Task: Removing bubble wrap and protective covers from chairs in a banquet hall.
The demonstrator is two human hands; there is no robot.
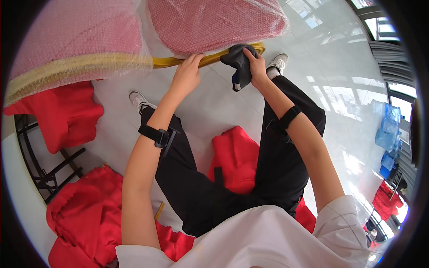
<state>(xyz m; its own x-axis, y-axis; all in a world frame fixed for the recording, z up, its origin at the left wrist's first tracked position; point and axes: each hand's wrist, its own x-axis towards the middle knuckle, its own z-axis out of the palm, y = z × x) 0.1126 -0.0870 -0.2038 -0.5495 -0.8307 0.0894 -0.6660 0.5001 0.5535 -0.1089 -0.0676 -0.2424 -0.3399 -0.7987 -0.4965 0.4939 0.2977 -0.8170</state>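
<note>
My left hand (187, 73) curls over a glossy gold-coloured rail (165, 62). My right hand (257, 66) grips a dark grey cloth (242, 62) and presses it against the rail near its rounded right end. A white tag shows on the lower corner of the cloth, which hangs below the rail. Just beyond the rail lies a pink pad (218, 23) wrapped in clear bubble wrap. To the left, a larger bubble-wrapped pink piece (90, 33) with a gold-coloured edge overlaps the rail's left part. The palm side of both hands is hidden.
Red fabric (234, 160) lies between my legs, with more red cloth (90, 211) at lower left. A dark metal folding frame (50, 174) stands by the left edge. Blue water bottles (388, 130) line the right side of the glossy tiled floor (321, 67).
</note>
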